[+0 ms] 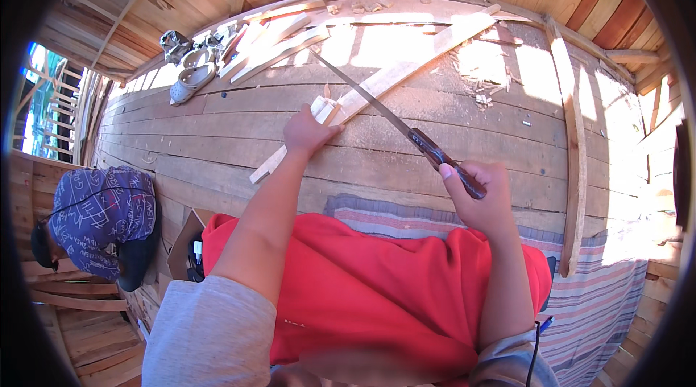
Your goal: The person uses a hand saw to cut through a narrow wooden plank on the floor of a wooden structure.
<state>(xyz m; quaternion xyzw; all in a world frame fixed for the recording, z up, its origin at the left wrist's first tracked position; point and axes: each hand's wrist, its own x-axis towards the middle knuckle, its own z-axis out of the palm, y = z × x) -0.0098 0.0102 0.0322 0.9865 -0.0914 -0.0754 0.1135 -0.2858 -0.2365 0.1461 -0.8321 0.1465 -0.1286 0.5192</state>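
Hands well apart. Left hand [308, 134] clamped on short pale wood [322, 107], lying at long board [417, 63] set diagonally across plank floor [232, 126]; number of pieces under fingers unclear. Right hand [478, 187] closed around brown handle of long-bladed tool [370, 98], blade pointing up-left, crossing above board in view; contact cannot be told. Wood chips [484, 99] right of board. 2 grey clogs [193, 82] near loose sticks [279, 53], far left. Red cloth [362, 289] over lap.
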